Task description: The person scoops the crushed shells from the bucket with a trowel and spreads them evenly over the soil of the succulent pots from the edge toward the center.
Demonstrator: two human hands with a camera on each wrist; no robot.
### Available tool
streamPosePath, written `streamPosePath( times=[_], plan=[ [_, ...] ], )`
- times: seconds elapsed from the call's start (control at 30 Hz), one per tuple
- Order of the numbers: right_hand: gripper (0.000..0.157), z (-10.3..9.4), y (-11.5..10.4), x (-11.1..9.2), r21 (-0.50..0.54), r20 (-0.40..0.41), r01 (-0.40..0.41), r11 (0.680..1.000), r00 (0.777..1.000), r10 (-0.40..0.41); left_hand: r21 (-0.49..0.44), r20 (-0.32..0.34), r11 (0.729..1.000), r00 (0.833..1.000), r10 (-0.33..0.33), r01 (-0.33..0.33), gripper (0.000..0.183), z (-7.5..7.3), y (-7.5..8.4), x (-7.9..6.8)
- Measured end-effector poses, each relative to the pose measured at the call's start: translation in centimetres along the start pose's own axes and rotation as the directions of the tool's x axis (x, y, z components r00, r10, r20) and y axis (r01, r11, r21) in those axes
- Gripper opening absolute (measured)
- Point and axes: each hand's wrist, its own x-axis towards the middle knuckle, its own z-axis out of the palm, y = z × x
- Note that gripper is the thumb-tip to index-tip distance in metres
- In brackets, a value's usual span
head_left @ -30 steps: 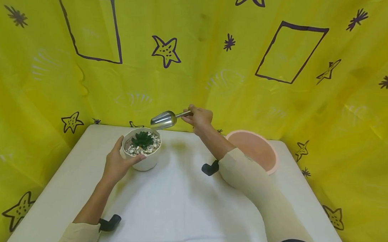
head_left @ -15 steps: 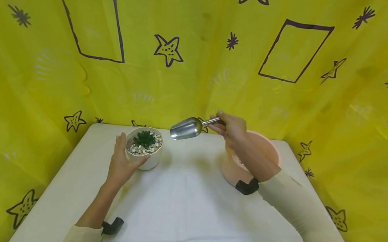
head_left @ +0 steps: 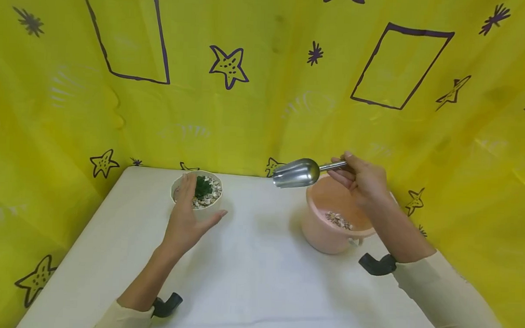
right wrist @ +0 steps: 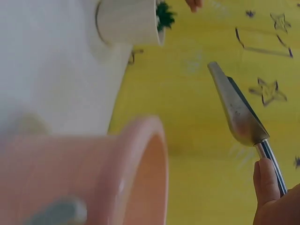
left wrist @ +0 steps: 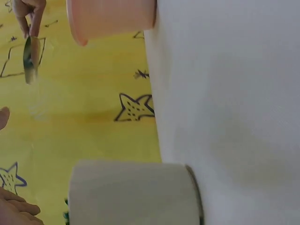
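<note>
My right hand [head_left: 368,183] pinches the thin handle of a metal scoop [head_left: 300,173], held level in the air by the pink bucket [head_left: 323,233]. The right wrist view shows the scoop [right wrist: 239,115] with a thumb along its handle. Some small pebbles [head_left: 338,220] lie at the bucket's bottom. On the left is a white pot [head_left: 207,212] with a green succulent [head_left: 204,186] set in pale pebbles. My left hand [head_left: 184,224], fingers straight and thumb spread, is raised beside the pot and hides part of it. In the left wrist view the hand is apart from the pot [left wrist: 131,194].
A white cloth [head_left: 245,274] covers the table. Close behind it and along the sides hangs a yellow curtain [head_left: 265,96] with drawn stars. Black wrist mounts [head_left: 378,264] stick out from both forearms. The bucket stands at the back right, the pot at the back left.
My right hand has carried the scoop rightward from above the pot to the bucket. The left hand has come off the pot's side and risen slightly to the right.
</note>
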Motion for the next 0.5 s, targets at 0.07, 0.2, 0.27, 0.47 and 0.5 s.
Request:
streamPosePath(
  times=[0.07, 0.2, 0.27, 0.47, 0.5],
  plan=[
    [0.012, -1.3, -1.0, 0.3, 0.008, -0.028, 0.006, 1.000, 1.000, -0.006, -0.013, 0.012, 1.000, 1.000, 0.015, -0.014, 0.117, 0.5, 0.8, 0.2],
    [0.012, -4.1, -2.4, 0.7, 0.043, -0.105, -0.015, 0.999, 0.994, 0.019, -0.039, 0.020, 0.997, 0.997, 0.072, -0.071, 0.116, 1.5, 2.3, 0.7],
    [0.011, -5.3, -2.8, 0.7, 0.072, -0.135, -0.030, 0.997, 0.990, 0.040, -0.055, 0.026, 0.994, 0.995, 0.097, -0.095, 0.116, 1.9, 2.9, 0.9],
    [0.012, -7.8, -3.5, 1.0, 0.092, -0.144, -0.023, 0.995, 0.989, 0.036, -0.067, 0.069, 0.991, 0.990, 0.122, -0.117, 0.113, 3.9, 4.2, 2.0],
    [0.013, -7.9, -3.6, 1.1, 0.073, -0.141, -0.015, 0.997, 0.990, 0.026, -0.067, 0.076, 0.991, 0.990, 0.120, -0.115, 0.113, 4.3, 4.3, 2.2]
  ],
)
